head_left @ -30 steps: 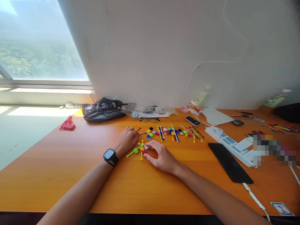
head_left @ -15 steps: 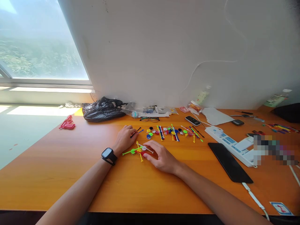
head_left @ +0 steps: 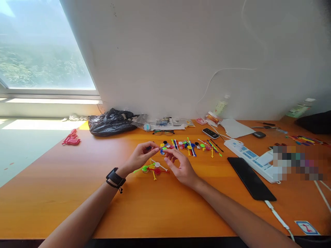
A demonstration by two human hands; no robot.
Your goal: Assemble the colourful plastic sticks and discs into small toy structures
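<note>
My left hand (head_left: 141, 156) is raised a little over the table, thumb and fingers pinched together. A thin blue stick seems to lie in the pinch; only a small tip shows, and the fingers hide the rest. My right hand (head_left: 182, 168) faces it from the right, its fingertips close to that tip and its thumb held apart from the fingers. Under and between the hands lies a joined cluster of arrow-ended plastic sticks (head_left: 153, 174) in yellow, green, red and white, with round plastic pieces at their middles, including a green disc (head_left: 145, 169).
Loose round pieces and sticks (head_left: 191, 148) lie in a row behind my hands. Farther back are eyeglasses (head_left: 163, 132) and a black plastic bag (head_left: 111, 123). To the right are a phone (head_left: 250, 179), a power strip (head_left: 248, 156) and a remote (head_left: 210, 133). A red plastic piece (head_left: 71, 137) lies left.
My left hand has lifted from the table beside the small black and blue sticks and turned toward my right hand. My right hand has come off the joined cluster and moved up.
</note>
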